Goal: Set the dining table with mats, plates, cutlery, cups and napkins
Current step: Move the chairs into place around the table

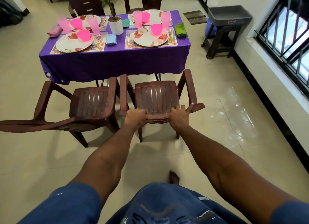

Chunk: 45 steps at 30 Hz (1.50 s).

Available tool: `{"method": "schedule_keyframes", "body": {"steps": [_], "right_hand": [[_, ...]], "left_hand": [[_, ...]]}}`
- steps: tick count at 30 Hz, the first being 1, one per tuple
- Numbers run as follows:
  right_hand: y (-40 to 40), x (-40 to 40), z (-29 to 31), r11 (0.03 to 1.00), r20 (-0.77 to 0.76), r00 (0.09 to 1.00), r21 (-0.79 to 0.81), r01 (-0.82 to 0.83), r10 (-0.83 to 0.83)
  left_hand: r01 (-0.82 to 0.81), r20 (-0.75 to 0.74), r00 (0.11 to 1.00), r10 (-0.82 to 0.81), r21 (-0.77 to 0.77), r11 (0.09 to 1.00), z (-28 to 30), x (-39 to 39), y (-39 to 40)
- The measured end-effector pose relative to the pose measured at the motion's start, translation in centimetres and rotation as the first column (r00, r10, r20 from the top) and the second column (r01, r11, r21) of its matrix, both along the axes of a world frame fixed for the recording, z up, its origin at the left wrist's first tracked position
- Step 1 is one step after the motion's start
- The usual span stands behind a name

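Gripping the chair (156, 98) back, hands (135, 118) hide its top edge.

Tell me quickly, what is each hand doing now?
Left hand: closed on the chair back.
Right hand: gripping the chair back, index finger loose.

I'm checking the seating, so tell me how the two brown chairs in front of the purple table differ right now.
The right chair is gripped at its backrest by the left hand and the right hand; the left chair is untouched. The right chair faces the table squarely, while the left chair sits turned at an angle. Both are brown plastic armchairs with slatted backs, neither tucked under the tablecloth.
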State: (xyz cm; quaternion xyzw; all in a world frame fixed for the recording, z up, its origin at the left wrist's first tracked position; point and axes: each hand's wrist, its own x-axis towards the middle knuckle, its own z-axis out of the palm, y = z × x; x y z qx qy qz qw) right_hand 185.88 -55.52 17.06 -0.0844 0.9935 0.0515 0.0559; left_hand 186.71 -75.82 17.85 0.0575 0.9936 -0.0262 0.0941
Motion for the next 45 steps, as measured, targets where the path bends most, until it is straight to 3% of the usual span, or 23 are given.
{"method": "schedule_keyframes", "body": {"steps": [10, 14, 17, 19, 21, 24, 29, 33, 36, 45], "right_hand": [[1.2, -1.5, 0.0, 0.982, 0.072, 0.985, -0.118, -0.148, 0.157], [2.8, -1.8, 0.3, 0.914, 0.067, 0.928, -0.215, -0.344, 0.365], [4.0, -2.4, 0.5, 0.876, 0.114, 0.917, -0.361, -0.320, 0.382], [4.2, -3.3, 1.2, 0.862, 0.185, 0.925, -0.457, -0.218, 0.331], [4.6, -4.8, 2.2, 0.849, 0.243, 0.917, -0.505, -0.159, 0.317], [6.7, -7.4, 2.9, 0.839, 0.190, 0.921, -0.504, -0.204, 0.339], [16.8, -12.8, 2.7, 0.834, 0.104, 0.987, -0.549, -0.049, 0.126], [26.7, -16.0, 1.2, 0.936, 0.220, 0.975, -0.345, 0.064, 0.015], [31.8, -17.4, -0.2, 0.962, 0.291, 0.956, -0.255, 0.100, -0.022], [39.8, -25.9, -5.5, 0.963, 0.457, 0.887, -0.201, 0.181, -0.071]], "left_hand": [[-0.007, 0.053, 0.999, 0.005, 0.032, 0.999, 0.2, 0.0, 0.0], [0.084, 0.072, 0.991, -0.109, 0.285, 0.955, 1.2, 0.8, -0.9], [-0.091, 0.169, 0.986, 0.004, 0.513, 0.854, 2.4, 0.9, -0.7], [-0.208, 0.214, 0.972, 0.101, 0.567, 0.797, 2.6, -0.3, 0.3], [-0.276, 0.209, 0.958, 0.194, 0.507, 0.817, 2.5, -2.4, 2.6], [-0.322, 0.158, 0.947, 0.281, 0.425, 0.846, 2.4, -6.0, 8.5], [-0.283, 0.053, 0.955, 0.293, 0.466, 0.838, 3.1, -12.2, 21.4], [-0.335, 0.117, 0.939, 0.323, 0.520, 0.786, 2.7, -15.5, 31.5], [-0.318, 0.160, 0.948, 0.275, 0.441, 0.839, 0.3, -17.3, 36.9], [-0.246, 0.390, 0.912, 0.129, 0.269, 0.931, -8.4, -25.0, 44.9]]}}
